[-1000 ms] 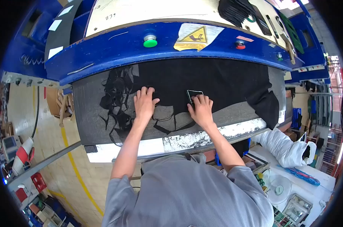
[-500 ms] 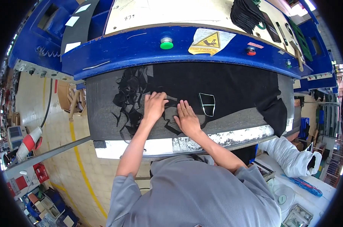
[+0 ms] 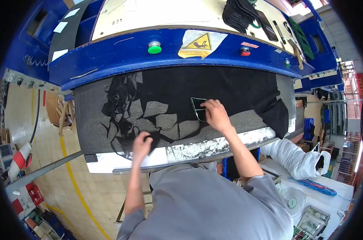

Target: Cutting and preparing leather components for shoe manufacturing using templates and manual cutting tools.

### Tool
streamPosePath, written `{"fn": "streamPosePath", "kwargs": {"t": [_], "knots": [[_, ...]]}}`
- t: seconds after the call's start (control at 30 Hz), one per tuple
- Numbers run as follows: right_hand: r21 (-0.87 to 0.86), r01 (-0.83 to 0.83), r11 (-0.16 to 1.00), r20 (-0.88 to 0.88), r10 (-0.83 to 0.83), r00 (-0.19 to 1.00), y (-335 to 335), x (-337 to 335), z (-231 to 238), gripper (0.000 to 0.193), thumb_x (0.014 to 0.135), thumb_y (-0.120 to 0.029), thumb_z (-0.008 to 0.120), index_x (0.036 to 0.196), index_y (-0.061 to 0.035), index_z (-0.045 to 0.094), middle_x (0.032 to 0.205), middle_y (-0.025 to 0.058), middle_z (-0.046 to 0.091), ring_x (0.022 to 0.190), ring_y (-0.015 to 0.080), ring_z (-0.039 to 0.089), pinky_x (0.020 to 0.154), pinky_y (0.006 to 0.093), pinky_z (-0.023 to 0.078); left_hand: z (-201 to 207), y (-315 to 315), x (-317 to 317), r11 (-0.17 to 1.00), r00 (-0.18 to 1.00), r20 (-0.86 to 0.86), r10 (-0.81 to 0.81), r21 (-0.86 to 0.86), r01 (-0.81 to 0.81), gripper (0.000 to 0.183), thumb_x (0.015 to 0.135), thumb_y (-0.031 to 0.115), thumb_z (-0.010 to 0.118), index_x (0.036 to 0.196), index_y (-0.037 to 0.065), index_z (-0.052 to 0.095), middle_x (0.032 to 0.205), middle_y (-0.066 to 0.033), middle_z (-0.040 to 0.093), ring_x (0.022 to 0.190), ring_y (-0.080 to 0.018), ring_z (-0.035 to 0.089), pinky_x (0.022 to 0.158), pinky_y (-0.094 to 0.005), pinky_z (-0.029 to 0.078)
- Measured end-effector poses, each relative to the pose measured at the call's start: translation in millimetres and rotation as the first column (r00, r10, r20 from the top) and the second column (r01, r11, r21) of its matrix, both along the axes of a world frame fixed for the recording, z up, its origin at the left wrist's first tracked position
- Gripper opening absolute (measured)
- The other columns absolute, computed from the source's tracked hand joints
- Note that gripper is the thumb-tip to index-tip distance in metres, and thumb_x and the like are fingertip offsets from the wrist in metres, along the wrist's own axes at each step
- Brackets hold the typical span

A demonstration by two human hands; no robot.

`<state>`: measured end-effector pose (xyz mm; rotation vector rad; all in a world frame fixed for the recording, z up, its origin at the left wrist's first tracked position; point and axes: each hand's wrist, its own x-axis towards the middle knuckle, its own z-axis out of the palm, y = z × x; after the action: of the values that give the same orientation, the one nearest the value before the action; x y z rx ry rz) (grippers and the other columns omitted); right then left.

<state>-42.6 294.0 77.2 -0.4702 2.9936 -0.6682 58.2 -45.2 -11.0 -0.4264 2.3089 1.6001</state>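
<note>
My right hand grips the right side of a cutting die, a thin-edged, pale green-rimmed metal outline with a crossbar. The die lies on a black sheet of material spread over the dark work board. Lower left, my left hand, slightly blurred, has its fingers closed on a black cut piece near the board's front edge. Bare grey shapes show where pieces are gone from the sheet, between the two hands. Black scraps lie tangled beyond my left hand.
A blue machine beam with a green button and a red button spans the far side. On top sits a stack of black pieces. A cardboard box stands at left, a white sack at right.
My right hand has moved from the cut-out area to the die and taken hold of it. My left hand has drawn back toward me with a black piece. The view has shifted right.
</note>
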Motion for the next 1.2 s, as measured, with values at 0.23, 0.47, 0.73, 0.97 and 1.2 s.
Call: {"fn": "streamPosePath", "kwargs": {"t": [0.23, 0.47, 0.73, 0.97, 1.2], "knots": [[0.175, -0.331, 0.927, 0.045, 0.328, 0.943, 23, -17, -29, 0.028, 0.080, -0.002, 0.063, 0.107, -0.0062, 0.069, 0.105, 0.0056, 0.063, 0.102, 0.0283, 0.055, 0.087, 0.0394, 0.046, 19, 90, 22, 0.960, 0.951, -0.308, -0.036, -0.276, -0.053, 0.021, 0.089, 0.024, 0.069, 0.103, 0.008, 0.066, 0.088, -0.0149, 0.069, 0.080, -0.0401, 0.066, 0.068, -0.0466, 0.053], [0.113, -0.631, 0.768, 0.002, 0.635, 0.773, 16, -34, -24, 0.028, 0.074, -0.002, 0.064, 0.101, -0.0083, 0.070, 0.101, 0.0020, 0.063, 0.104, 0.0230, 0.053, 0.088, 0.0353, 0.044, 13, 93, 45, 0.900, 0.914, -0.283, -0.290, -0.405, 0.161, 0.020, 0.090, 0.029, 0.068, 0.104, 0.015, 0.070, 0.088, -0.0076, 0.065, 0.074, -0.0340, 0.067, 0.064, -0.0450, 0.054], [0.107, -0.167, 0.980, 0.013, 0.166, 0.986, 31, -23, -36, 0.020, 0.086, -0.021, 0.066, 0.071, -0.0071, 0.066, 0.068, 0.0115, 0.066, 0.080, 0.0300, 0.065, 0.076, 0.0398, 0.051, 34, 134, 43, 0.781, 0.964, -0.155, -0.218, -0.619, 0.077, 0.018, 0.091, 0.027, 0.067, 0.101, 0.012, 0.067, 0.087, -0.0112, 0.064, 0.077, -0.0355, 0.066, 0.063, -0.0461, 0.054], [-0.184, -0.226, 0.957, -0.243, 0.179, 0.954, 67, -52, -31, 0.019, 0.086, -0.014, 0.068, 0.104, -0.0075, 0.069, 0.087, 0.0107, 0.064, 0.088, 0.0324, 0.060, 0.078, 0.0427, 0.050, 55, 133, 37, 0.791, 0.983, -0.014, -0.184, -0.596, 0.139, 0.015, 0.087, 0.021, 0.070, 0.089, 0.007, 0.065, 0.088, -0.0138, 0.069, 0.082, -0.0375, 0.066, 0.068, -0.0461, 0.052], [-0.363, -0.044, 0.931, 0.290, 0.158, 0.944, 74, -58, -52, 0.022, 0.095, -0.018, 0.060, 0.112, -0.0060, 0.067, 0.077, 0.0199, 0.069, 0.075, 0.0379, 0.068, 0.071, 0.0468, 0.053, 47, 108, 45, 0.948, 0.991, 0.012, -0.134, -0.291, 0.132, 0.029, 0.082, 0.027, 0.081, 0.094, 0.003, 0.071, 0.076, -0.0118, 0.070, 0.066, -0.0201, 0.062, 0.067, -0.0346, 0.050]]}}
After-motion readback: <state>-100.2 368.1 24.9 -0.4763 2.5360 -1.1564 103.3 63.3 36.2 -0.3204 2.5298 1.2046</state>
